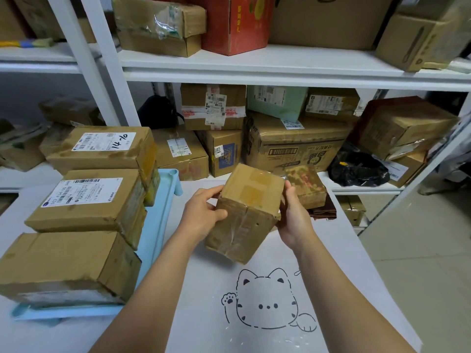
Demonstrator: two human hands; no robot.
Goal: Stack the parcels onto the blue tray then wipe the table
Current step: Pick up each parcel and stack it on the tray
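Observation:
I hold a taped brown cardboard parcel above the middle of the white table. My left hand grips its left side and my right hand grips its right side. The blue tray lies on the table's left part. Three larger parcels rest on the tray: a near one, a middle one with a white label and a far one marked in black pen. A small mottled box sits on a folded brown cloth just behind my right hand.
White shelving full of cardboard boxes stands right behind the table. A black bag lies on the lower shelf at the right. A cat drawing marks the table's near part. Tiled floor shows to the right.

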